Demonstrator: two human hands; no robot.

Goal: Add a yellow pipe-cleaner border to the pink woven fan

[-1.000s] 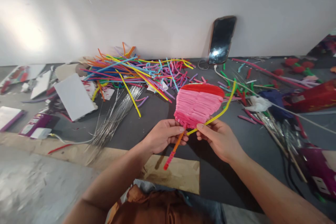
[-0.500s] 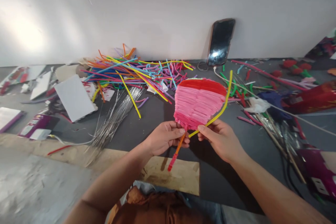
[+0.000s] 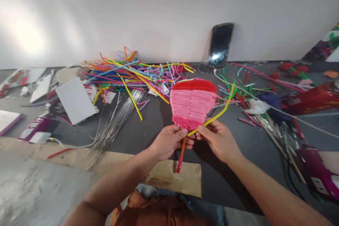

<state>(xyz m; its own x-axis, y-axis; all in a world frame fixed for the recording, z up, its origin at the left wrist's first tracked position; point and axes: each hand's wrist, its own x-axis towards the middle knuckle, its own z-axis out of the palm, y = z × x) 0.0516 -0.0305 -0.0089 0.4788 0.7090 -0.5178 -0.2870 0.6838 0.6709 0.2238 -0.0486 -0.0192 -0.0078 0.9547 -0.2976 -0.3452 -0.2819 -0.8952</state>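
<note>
A fan-shaped piece made of pipe cleaners (image 3: 194, 102), pink with a red band on top, is held up over the dark table. Its narrow handle, wrapped in orange and pink, points down toward me. My left hand (image 3: 171, 142) is closed around the base of the fan where the handle begins. Between the thumb and fingers of my right hand (image 3: 218, 139) is a yellow pipe cleaner (image 3: 221, 113). One end of it lies against the top of the handle by my left thumb; the other bends upward to the right.
A heap of colored pipe cleaners (image 3: 137, 72) lies against the wall, beside a bundle of thin wires (image 3: 116, 127). A phone (image 3: 220, 46) leans on the wall with a cable plugged in. Right are a red can (image 3: 315, 97) and a purple power strip (image 3: 319, 173).
The fan has shifted left and turned more upright, its handle now hanging nearly straight down. The yellow pipe cleaner's lower end has come in against the handle's top.
</note>
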